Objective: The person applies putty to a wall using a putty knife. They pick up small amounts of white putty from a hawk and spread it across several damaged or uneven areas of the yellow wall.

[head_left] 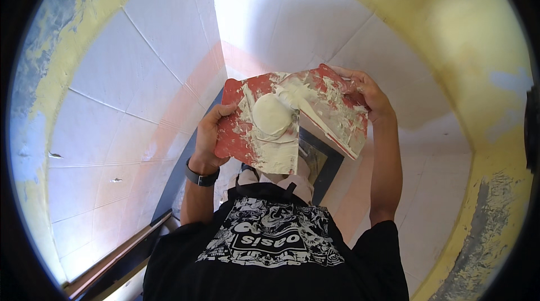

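Head view: at frame centre, our left hand (209,134) grips a flat red plastic-looking spreader (232,135), our right hand (369,91) a similar putty-smeared red spreader (341,107), and we could lose the round cream putty mound (272,116) if the left spreader tips.

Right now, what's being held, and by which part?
Left grip: red putty spreader, by its left edge. Right grip: second red putty spreader, by its upper-right edge.

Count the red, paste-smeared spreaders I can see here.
2: the left spreader, bearing a round lump of pale paste, in the left hand; the right spreader in the right hand. Any behind them would be hidden.
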### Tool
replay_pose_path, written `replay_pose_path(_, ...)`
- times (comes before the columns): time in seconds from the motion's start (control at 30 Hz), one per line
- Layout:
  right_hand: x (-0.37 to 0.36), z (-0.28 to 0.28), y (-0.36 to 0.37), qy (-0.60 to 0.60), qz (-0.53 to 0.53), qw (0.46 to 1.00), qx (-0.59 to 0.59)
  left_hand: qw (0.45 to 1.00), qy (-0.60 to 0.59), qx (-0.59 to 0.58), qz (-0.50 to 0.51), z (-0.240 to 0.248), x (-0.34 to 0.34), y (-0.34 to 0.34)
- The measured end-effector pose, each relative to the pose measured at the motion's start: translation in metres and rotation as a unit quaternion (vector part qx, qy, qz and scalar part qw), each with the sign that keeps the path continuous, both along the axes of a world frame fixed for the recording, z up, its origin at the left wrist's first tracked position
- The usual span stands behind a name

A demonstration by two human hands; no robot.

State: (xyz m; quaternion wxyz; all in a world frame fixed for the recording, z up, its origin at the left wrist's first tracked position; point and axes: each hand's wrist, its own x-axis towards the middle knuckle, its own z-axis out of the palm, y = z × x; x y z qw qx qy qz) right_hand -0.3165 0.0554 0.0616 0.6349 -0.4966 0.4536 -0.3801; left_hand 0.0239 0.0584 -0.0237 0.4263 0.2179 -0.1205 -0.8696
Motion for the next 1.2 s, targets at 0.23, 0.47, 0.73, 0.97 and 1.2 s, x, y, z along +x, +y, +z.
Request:
replay_pose_path(0.23,0.014,-0.007,0.003,-0.202,-0.076,0.976,-0.001,0.997,0.053,-0.037,0.044,0.007,-0.02,-0.004)
replay_pose_path(0.47,0.067,-0.061,0.002,-0.564,-0.034,0.822,0.072,0.994,0.067,-0.033,0.08,0.01,-0.027,-0.007)
replay_pose_path(0.73,0.061,-0.08,-0.001,-0.463,-0.021,0.886,0.009,0.995,0.053,-0.017,0.088,0.003,-0.013,-0.007)
replay_pose_path(0.97,0.055,-0.047,-0.003,-0.172,-0.178,0.966,-0.07,0.993,0.075,-0.03,0.09,0.005,-0.011,0.002)
replay_pose_path(1.2,0.038,-0.055,-0.002,-0.085,-0.203,0.972,-0.087,0.992,0.075,-0.025,0.098,-0.01,-0.012,0.001)
